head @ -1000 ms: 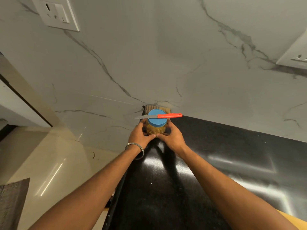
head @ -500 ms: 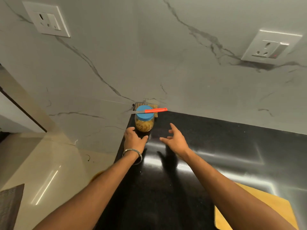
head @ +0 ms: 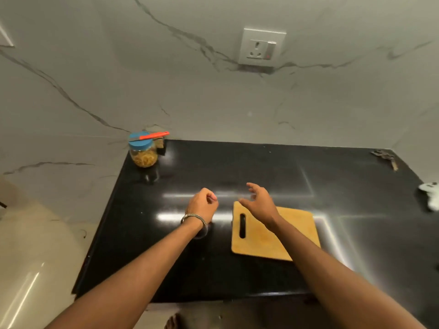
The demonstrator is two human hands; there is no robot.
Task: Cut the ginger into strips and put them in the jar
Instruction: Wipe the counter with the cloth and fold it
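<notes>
Neither hand holds anything. At the counter's far left corner stands the jar (head: pixel 143 151), blue lid on, strips of ginger (head: pixel 144 159) inside, the knife (head: pixel 152 136) balanced across the lid. Nearer, the left hand (head: pixel 202 206) hovers over the black counter (head: pixel 261 167) with fingers loosely curled on nothing. The right hand (head: pixel 260 202) spreads above the cutting board (head: pixel 294 236), which looks bare. The task looks done; to finish well, I'd slide the board away flat and leave the jar unbumped, since that knife could slip off.
</notes>
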